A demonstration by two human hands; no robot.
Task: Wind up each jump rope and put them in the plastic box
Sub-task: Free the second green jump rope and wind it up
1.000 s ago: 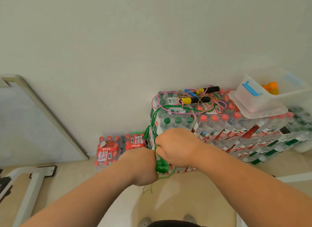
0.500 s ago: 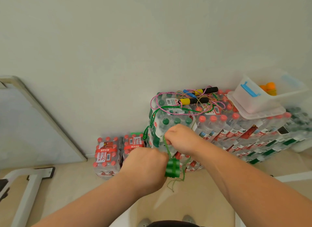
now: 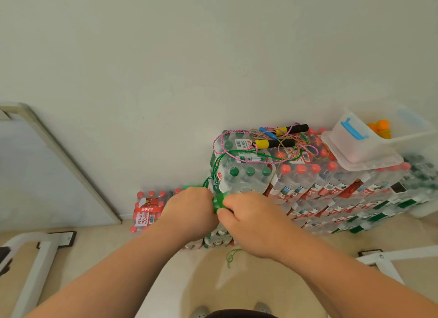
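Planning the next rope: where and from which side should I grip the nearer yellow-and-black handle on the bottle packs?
Pinch the nearer yellow-and-black handle across its black half, coming from above. It lies flat on the bottle packs, long axis left to right; its cord seems to leave the yellow end, so the black half looks freer.

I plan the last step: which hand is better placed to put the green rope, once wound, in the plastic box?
Probably the right hand: the left hand grips the green rope too, but the plastic box stands on the bottle packs at the right.
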